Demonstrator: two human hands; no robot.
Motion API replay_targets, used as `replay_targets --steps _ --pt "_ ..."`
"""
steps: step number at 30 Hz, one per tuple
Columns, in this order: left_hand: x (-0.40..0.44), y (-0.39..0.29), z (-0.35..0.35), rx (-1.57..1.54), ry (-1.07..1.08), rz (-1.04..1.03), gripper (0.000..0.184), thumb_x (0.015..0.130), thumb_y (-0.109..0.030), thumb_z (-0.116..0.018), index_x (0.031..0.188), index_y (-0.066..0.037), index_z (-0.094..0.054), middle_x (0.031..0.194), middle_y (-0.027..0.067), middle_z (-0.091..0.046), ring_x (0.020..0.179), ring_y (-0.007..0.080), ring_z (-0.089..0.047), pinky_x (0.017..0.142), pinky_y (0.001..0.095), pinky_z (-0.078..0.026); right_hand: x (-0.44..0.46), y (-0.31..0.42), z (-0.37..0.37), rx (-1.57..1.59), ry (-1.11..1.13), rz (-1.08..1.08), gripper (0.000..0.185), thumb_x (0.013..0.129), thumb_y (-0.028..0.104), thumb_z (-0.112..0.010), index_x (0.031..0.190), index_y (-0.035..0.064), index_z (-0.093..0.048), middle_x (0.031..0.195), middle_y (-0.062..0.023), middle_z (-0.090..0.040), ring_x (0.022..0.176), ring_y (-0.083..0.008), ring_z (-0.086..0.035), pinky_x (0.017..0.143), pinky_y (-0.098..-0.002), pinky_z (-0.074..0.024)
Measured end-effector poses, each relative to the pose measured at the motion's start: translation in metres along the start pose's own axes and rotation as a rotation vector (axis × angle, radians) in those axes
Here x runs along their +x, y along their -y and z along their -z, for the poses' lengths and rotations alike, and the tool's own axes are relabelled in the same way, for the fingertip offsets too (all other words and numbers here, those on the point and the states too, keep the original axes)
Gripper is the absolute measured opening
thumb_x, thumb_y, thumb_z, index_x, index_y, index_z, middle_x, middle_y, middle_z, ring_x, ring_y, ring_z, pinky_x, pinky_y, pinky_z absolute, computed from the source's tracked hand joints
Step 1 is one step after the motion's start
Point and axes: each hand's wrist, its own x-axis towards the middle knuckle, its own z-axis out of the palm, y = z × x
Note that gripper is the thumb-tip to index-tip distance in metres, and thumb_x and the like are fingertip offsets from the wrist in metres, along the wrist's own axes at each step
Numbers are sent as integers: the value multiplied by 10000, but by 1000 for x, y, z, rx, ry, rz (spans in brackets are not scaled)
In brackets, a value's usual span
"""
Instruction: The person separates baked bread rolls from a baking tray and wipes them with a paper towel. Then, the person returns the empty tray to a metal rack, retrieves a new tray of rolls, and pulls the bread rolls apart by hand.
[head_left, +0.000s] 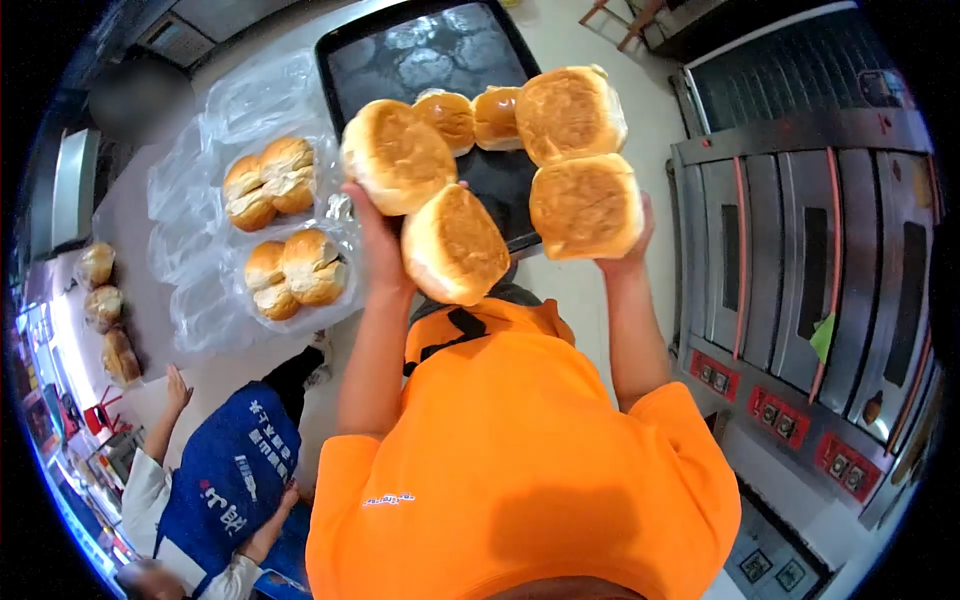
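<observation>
Left hand (378,245), 10 o'clock: holds two buns (400,155), browned faces up. Right hand (638,240), 2 o'clock: holds two more buns (585,205), likewise browned faces up. Between them, 12 o'clock: glossy buns (446,120) against black tray (365,65). At 10 and 9 o'clock: bun clusters (272,183) on clear plastic (185,240), over table (135,235). Co-worker (235,465) in blue apron, 8 o'clock. Ovens (765,250), 3 o'clock. Orange shirt (520,440), 6 o'clock.

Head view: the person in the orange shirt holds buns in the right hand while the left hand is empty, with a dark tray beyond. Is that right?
Not quite: the head view shows the left hand holding buns too. The right hand does hold buns, and the dark tray does lie beyond.
</observation>
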Motion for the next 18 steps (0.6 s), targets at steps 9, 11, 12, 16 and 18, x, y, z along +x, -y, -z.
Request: replay_targets --steps 9,11,12,16,18 --pt "10 35 -11 46 21 -53 961 973 -818 -336 1626 -113 -305 1602 145 -428 1441 325 -471 1203 472 -398 -14 -5 -127 -1486 412 385 1138 909 762 -616 1674 36 -190 1646 -216 -370 1458 -293 -459 1203 -396 -346" --pt "14 29 3 -102 89 -32 1026 932 -869 -321 1627 -114 -299 1613 170 -410 1424 371 -490 1174 520 -438 -29 2 -131 -1214 430 333 1108 927 735 -617 1674 40 -188 1628 -220 -396 1437 -301 -487 1186 -412 -371" --pt "16 34 24 -346 284 61 989 964 -826 -377 1624 -93 -298 1611 182 -412 1422 377 -493 1156 529 -459 -34 2 -132 -950 434 266 1078 944 708 -618 1675 44 -186 1610 -225 -422 1416 -309 -515 1170 -429 -396" --pt "-3 25 20 -583 342 287 979 939 -539 -688 1633 -29 -224 1494 318 -472 1266 410 -597 1110 543 -486 -32 -1 -121 -978 137 456 469 1072 306 -631 1410 -16 -585 1281 -139 -698 1161 -190 -675 997 -331 -535" --pt "-1 17 9 -706 482 409 980 943 -478 -694 1645 -29 -178 1471 299 -498 1193 389 -631 1090 488 -486 -25 -5 -120 -1010 4 496 179 1065 95 -614 1179 -25 -684 1066 -62 -741 990 -142 -708 912 -280 -561"
